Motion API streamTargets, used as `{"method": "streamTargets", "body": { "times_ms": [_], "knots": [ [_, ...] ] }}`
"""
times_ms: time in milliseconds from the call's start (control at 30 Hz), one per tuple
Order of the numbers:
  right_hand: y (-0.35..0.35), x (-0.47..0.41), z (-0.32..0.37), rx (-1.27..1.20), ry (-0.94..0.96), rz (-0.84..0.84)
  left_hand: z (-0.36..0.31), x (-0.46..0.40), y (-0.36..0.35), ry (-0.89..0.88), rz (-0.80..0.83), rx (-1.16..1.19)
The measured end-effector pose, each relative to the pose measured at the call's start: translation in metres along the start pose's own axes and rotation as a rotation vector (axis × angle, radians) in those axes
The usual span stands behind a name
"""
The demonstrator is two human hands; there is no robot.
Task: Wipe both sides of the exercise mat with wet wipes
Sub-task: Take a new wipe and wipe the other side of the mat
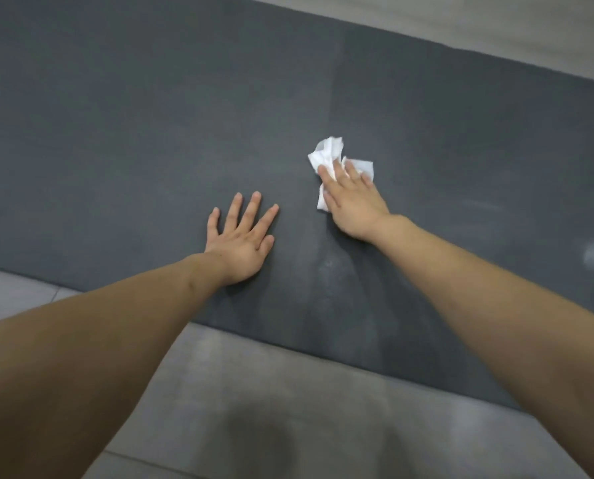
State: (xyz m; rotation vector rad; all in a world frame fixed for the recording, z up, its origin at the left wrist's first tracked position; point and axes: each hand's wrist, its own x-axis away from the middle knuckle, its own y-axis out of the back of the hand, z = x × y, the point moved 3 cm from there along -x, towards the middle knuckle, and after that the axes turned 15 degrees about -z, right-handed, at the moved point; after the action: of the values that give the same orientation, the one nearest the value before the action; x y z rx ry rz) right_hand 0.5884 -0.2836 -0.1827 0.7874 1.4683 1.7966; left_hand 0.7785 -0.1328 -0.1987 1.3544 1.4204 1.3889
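exercise mat (150, 115): dark grey, flat on tiled floor (288, 409), spans frame diagonally | left hand (242, 240): centre, grip apart, fingers spread, palm on mat | right hand (352, 202): right of centre, straight fingers pressing crumpled white wet wipe (328, 155) onto mat

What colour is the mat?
Dark grey mat, plain, no pattern; seen in the head view.

We can't see the exercise mat (150, 115) whole: cut off at left, right & top edges. Part of the wet wipe (326, 155) is hidden under the right hand (352, 202). Right side of frame is blurred; pale smear there, can't tell what.
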Motion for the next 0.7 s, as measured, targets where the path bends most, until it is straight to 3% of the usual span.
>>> {"method": "streamTargets", "body": {
  "times_ms": [200,300,367,467,567,633,700],
  "knots": [
    [-0.021,0.199,0.069,-0.036,0.209,-0.058,-0.007,0.017,-0.001,-0.014,-0.243,-0.013],
    [-0.014,0.244,0.044,-0.007,0.198,-0.012,-0.010,0.015,0.005,-0.033,-0.311,0.095],
    [-0.005,0.252,-0.008,0.048,0.038,-0.049,-0.013,0.016,0.009,-0.074,-0.370,0.120],
    [0.012,0.252,-0.110,0.063,-0.417,-0.089,-0.023,0.015,0.010,-0.110,-0.409,0.124],
    [0.011,0.244,-0.113,0.048,-0.677,-0.184,-0.045,0.012,0.012,-0.158,-0.418,0.130],
    [-0.004,0.237,-0.046,0.048,-0.522,-0.216,-0.060,0.009,0.013,-0.182,-0.432,0.135],
    [-0.018,0.243,0.028,-0.001,-0.212,-0.169,-0.072,0.004,0.015,-0.165,-0.429,0.143]
  ]
}}
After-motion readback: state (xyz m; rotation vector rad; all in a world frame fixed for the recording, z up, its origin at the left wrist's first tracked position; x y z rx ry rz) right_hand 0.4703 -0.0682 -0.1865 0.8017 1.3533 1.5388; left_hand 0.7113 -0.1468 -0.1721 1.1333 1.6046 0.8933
